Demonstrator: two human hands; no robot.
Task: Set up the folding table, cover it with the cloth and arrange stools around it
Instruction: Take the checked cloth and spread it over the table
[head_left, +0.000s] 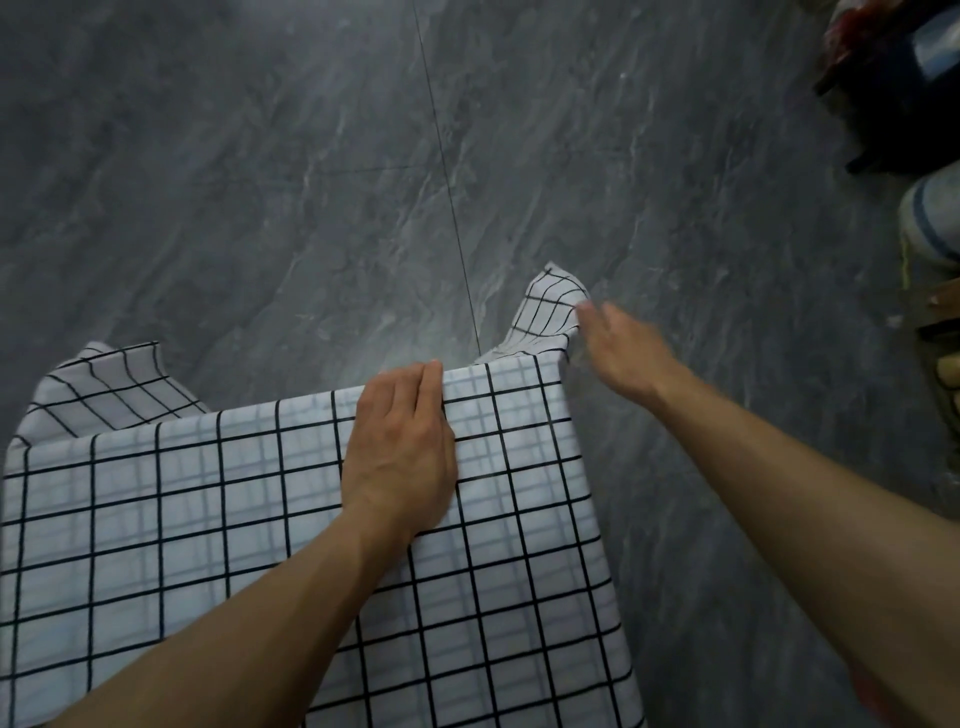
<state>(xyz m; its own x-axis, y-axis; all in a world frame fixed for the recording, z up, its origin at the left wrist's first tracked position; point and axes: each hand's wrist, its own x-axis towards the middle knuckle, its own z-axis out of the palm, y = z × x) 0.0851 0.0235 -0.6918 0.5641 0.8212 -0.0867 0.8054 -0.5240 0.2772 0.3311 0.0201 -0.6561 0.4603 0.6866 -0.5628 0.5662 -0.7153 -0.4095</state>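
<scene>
A white cloth (208, 509) with a black grid lies spread over the folding table, which it hides fully. My left hand (400, 447) presses flat on the cloth at the table's far edge, fingers straight and together. My right hand (618, 348) reaches past the far right corner and touches the cloth flap (545, 306) that sticks up there; the hand is blurred, so I cannot see whether its fingers pinch the flap. Another cloth corner (109, 389) hangs off at the far left. No stool is identifiable.
Grey marble-look floor tiles (363, 182) stretch beyond the table. Along the right edge sit a dark bag-like heap (904, 83), a white and blue striped sack (935, 228) and brownish items (940, 332).
</scene>
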